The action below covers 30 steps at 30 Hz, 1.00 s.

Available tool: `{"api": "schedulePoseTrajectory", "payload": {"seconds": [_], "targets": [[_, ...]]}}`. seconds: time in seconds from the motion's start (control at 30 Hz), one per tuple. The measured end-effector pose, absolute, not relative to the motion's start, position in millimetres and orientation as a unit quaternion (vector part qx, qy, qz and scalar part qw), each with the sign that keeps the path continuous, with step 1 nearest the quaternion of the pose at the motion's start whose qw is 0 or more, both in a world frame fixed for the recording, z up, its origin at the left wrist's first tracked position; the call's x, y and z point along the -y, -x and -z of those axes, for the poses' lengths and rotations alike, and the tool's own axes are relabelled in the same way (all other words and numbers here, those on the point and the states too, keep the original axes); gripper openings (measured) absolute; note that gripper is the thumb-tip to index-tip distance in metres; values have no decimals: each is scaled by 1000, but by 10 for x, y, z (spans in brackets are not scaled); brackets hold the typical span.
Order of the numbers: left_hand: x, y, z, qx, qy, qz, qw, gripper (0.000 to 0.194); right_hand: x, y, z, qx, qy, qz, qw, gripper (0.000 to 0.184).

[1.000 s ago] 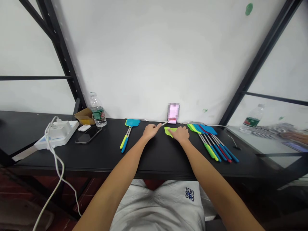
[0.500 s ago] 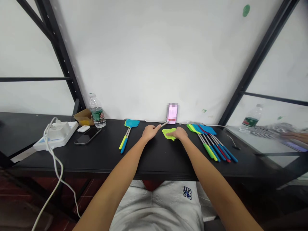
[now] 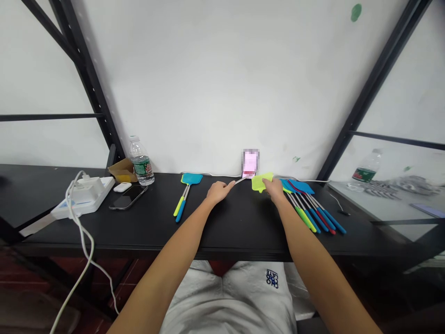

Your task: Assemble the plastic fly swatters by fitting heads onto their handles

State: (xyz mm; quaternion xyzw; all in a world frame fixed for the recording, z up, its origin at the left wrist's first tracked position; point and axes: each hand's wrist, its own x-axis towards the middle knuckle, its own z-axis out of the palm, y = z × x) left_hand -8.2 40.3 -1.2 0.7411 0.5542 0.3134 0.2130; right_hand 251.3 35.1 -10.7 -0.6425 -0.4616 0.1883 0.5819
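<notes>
My left hand (image 3: 217, 191) is closed around the handle end of a fly swatter, whose thin metal rod (image 3: 240, 179) runs up and right from the fingers. My right hand (image 3: 274, 188) pinches the yellow-green swatter head (image 3: 260, 182) at the rod's far end and holds it lifted off the black table (image 3: 146, 222). Just right of that hand lies a fanned pile of swatters (image 3: 309, 204) with green, blue and red handles. Another swatter (image 3: 186, 195) with a blue head lies to the left of my left hand.
A small pink blurred object (image 3: 250, 162) stands against the wall behind the hands. At the left are a water bottle (image 3: 140, 160), a cardboard piece (image 3: 121, 170), a phone (image 3: 128, 196), a white earbud case (image 3: 121, 187) and a power strip (image 3: 83, 195) with a white cable. A second bottle (image 3: 363, 172) stands on the right shelf.
My right hand has moved right and up with the yellow-green head, lifting it from flat on the table. The rod between the two hands now looks longer. My left hand stayed put.
</notes>
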Motion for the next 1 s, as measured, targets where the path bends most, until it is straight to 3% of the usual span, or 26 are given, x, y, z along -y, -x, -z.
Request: {"api": "schedulePoseTrajectory", "payload": {"seconds": [0.2, 0.4, 1.0], "targets": [[-371, 83, 3, -554, -736, -318, 224, 67, -282, -2456, -11, 390, 584, -164, 693, 32], [-373, 85, -9, -561, -735, -310, 220, 69, -204, -2321, -171, 344, 455, -243, 785, 46], [-376, 85, -9, -571, -747, -278, 195, 70, -171, -2296, -220, 309, 395, -270, 822, 53]]}}
